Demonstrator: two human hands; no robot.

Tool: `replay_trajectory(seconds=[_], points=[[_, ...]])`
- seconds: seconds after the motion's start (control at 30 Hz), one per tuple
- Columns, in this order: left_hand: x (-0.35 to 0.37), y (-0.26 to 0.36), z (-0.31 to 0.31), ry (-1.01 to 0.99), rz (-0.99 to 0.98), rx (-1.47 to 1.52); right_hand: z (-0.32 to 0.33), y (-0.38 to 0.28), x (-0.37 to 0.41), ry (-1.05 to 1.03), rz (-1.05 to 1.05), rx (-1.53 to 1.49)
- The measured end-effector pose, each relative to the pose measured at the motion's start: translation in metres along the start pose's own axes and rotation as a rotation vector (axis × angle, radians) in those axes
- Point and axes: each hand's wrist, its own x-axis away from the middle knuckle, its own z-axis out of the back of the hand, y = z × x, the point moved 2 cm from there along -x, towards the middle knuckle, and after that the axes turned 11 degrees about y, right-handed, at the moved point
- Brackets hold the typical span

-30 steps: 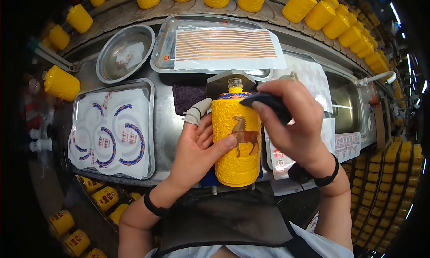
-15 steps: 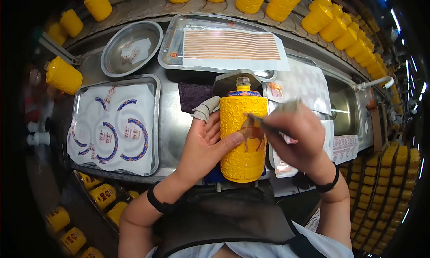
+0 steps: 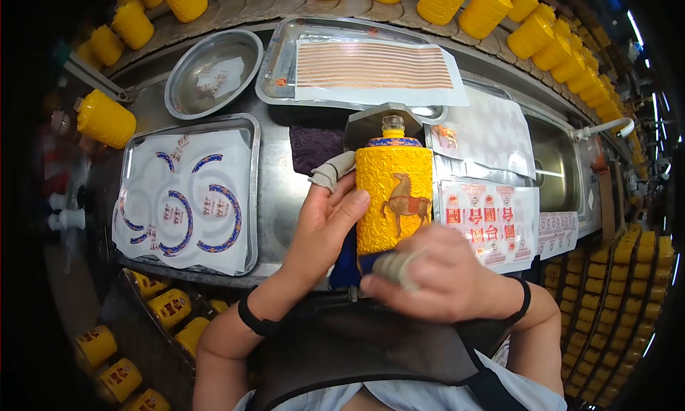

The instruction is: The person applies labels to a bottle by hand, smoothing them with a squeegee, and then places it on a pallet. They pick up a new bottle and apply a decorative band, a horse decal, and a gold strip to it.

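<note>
A yellow embossed bottle (image 3: 378, 175) with a clear glass neck and a blue patterned collar stands in front of me. On its front is a brown horse decal (image 3: 407, 205) with a red saddle. My left hand (image 3: 325, 222), one finger wrapped in cloth, steadies the bottle's left side with the thumb against its front. Blurred by motion, my right hand (image 3: 435, 275) is closed at the bottle's lower front, below the horse. It also has cloth-wrapped fingers. A dark flat piece (image 3: 368, 261) shows at its fingertips, mostly hidden.
To the left lies a tray (image 3: 255, 190) with blue arc decals on paper, a round metal bowl (image 3: 171, 90) behind it. Striped decal sheets (image 3: 378, 65) lie on another tray. Red-printed sheets (image 3: 492, 225) are at right, near a sink (image 3: 560, 168). Yellow bottles (image 3: 478, 15) line the conveyor.
My right hand has moved down from the horse decal to the bottle's lower front, uncovering the horse and the red-printed sheet. My left thumb has shifted up and left, off the decal.
</note>
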Motion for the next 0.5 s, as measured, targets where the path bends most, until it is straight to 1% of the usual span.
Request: replay_trajectory(seconds=[0.03, 0.07, 0.17, 0.2, 0.3, 0.37, 0.43, 0.5], points=[[0.001, 0.000, -0.002, -0.004, 0.007, 0.002, 0.007, 0.002, -0.002, 0.079, -0.035, 0.071], [0.002, 0.000, -0.002, 0.005, 0.010, -0.023, 0.019, 0.008, -0.003, -0.006, -0.083, 0.165], [0.001, 0.000, -0.002, 0.011, 0.004, -0.090, 0.009, -0.008, 0.017, 0.054, -0.102, -0.037], [0.000, 0.001, -0.005, 0.009, -0.025, -0.090, 0.013, -0.011, 0.021, 0.034, -0.213, -0.133], [0.003, -0.001, -0.014, -0.003, -0.063, -0.129, 0.010, 0.002, 0.020, 0.355, -0.759, -0.089], [0.003, 0.003, -0.018, 0.010, -0.097, -0.205, 0.007, 0.018, 0.045, 0.532, -1.148, -0.155], [0.004, 0.005, -0.020, 0.032, -0.108, -0.233, 0.011, 0.031, 0.072, 0.585, -1.356, -0.205], [0.004, 0.003, -0.022, 0.035, -0.102, -0.243, 0.009, 0.027, 0.075, 0.707, -1.351, -0.348]])
